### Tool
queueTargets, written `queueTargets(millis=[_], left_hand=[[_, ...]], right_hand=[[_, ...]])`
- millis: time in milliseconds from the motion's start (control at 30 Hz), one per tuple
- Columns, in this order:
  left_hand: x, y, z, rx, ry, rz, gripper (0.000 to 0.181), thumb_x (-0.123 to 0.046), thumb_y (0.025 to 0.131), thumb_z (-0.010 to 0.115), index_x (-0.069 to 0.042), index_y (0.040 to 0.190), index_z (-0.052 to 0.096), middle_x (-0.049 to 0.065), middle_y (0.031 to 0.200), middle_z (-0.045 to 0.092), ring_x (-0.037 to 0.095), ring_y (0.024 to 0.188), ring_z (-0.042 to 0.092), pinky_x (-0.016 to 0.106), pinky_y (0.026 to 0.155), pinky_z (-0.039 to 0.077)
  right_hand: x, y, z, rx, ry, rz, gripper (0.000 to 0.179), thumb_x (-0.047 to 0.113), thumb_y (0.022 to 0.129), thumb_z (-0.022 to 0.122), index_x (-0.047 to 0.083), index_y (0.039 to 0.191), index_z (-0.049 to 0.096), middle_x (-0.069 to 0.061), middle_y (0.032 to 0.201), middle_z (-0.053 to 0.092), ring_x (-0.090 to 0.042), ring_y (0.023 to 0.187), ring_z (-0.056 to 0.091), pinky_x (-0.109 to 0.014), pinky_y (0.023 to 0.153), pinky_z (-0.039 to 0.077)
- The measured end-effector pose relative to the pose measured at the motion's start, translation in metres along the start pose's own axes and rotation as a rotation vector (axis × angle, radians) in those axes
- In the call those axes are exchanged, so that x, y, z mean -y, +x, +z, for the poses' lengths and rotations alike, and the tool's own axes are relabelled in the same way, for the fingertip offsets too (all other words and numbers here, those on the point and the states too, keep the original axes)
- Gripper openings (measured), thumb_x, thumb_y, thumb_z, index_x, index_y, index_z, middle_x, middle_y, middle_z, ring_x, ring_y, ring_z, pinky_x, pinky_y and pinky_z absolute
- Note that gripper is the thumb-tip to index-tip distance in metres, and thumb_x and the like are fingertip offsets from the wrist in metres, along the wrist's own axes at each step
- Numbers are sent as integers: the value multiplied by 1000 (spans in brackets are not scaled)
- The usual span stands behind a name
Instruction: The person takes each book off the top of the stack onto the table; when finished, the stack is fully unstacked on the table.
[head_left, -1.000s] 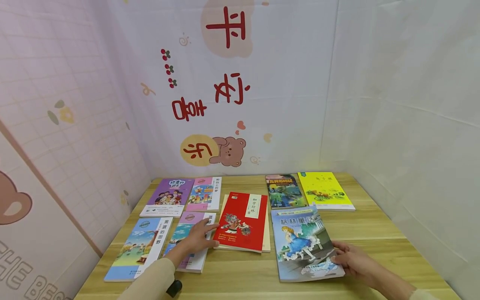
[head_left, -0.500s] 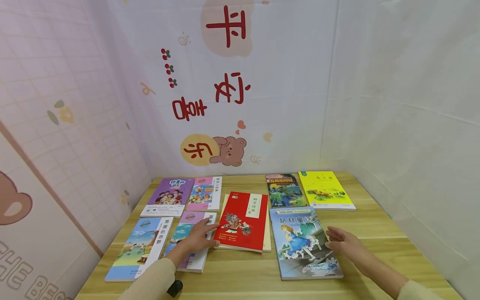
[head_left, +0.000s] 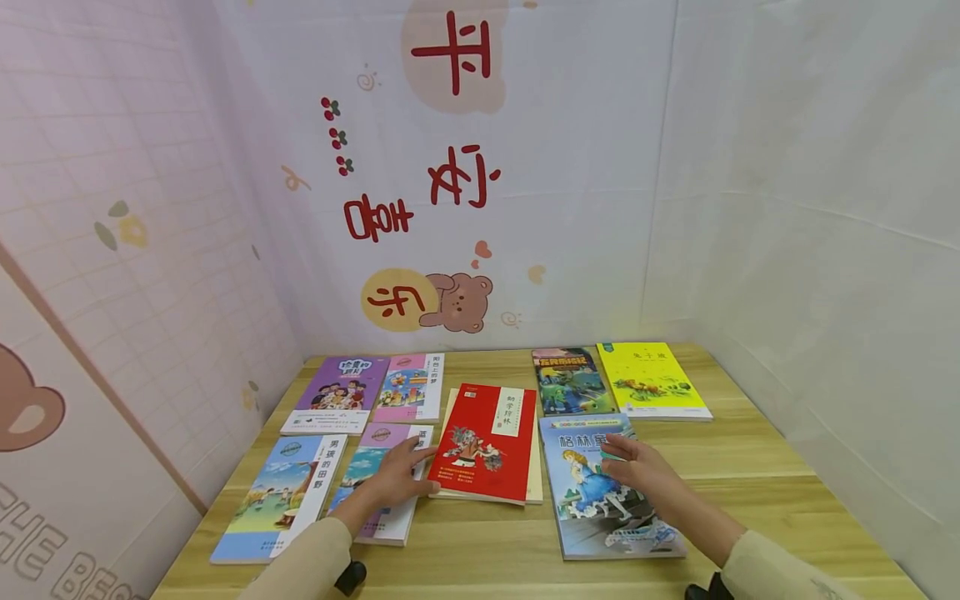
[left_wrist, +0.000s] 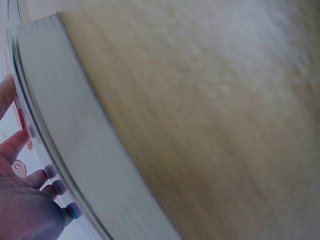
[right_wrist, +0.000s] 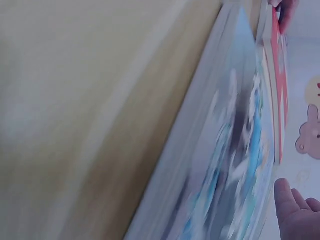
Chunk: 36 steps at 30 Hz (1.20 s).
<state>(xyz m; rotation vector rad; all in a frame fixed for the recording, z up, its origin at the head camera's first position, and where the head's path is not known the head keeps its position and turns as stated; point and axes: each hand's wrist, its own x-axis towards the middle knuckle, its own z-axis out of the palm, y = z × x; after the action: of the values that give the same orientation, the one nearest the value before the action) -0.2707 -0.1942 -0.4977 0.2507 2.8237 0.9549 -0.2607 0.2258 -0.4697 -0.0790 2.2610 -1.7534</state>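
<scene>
My left hand point(head_left: 397, 477) lies over a pink-and-blue book point(head_left: 382, 458), its fingertips at the left edge of a red book point(head_left: 487, 442). That red book rests on a cream-coloured book point(head_left: 536, 467), which shows only along its edges. In the left wrist view the fingers point(left_wrist: 14, 145) are spread loosely. Over the upper right of a blue-grey book point(head_left: 600, 529) with a girl in a blue dress on its cover hovers my right hand point(head_left: 648, 477). Its fingers are relaxed and hold nothing; they hide part of the title.
Left of the left hand lie a blue-green book point(head_left: 277, 500), a purple book point(head_left: 333, 392) and a pink book point(head_left: 408, 387). Behind the blue-grey book are a dark green book point(head_left: 573, 383) and a yellow book point(head_left: 652, 379). Printed cloth walls point(head_left: 570, 208) enclose the wooden table point(head_left: 750, 483).
My right hand has let go of the blue-grey book's right edge and moved left and up over its cover. The book now lies slightly straighter. The left hand has stayed in place.
</scene>
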Motion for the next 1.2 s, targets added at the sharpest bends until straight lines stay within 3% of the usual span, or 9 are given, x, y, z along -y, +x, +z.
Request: queueTargets(millis=[267,567,833,1200], left_hand=[[3,1,1,1,-8,-16,66,-31,83,80,-14,143,56,21,157,27,47,144,17,70,110,18],[4,2,2,0,-3,-13,66,-32,83,80,-14,142,56,21,157,27,48,144,17,70,110,18],[3,2,1,5,-3,-6,64,-32,86,78,-13,142,56,22,158,26,48,144,17,69,110,17],[4,1,2,1,0,-1,63,-32,85,79,-13,141,57,22,157,27,48,144,18,69,110,19]], right_hand=[[11,23,42,-27,134,3,60,-2,95,60,-10,148,33,-32,147,40,-43,129,49,-51,102,45],[15,41,79,-47,121,29,62,-3,92,61,-10,147,35,-31,144,45,-43,123,54,-50,99,48],[10,55,98,-74,155,53,64,-3,89,65,-12,145,37,-32,137,49,-40,115,60,-46,92,53],[13,51,106,-65,150,78,66,-1,89,63,-11,147,35,-31,135,51,-37,112,61,-46,93,53]])
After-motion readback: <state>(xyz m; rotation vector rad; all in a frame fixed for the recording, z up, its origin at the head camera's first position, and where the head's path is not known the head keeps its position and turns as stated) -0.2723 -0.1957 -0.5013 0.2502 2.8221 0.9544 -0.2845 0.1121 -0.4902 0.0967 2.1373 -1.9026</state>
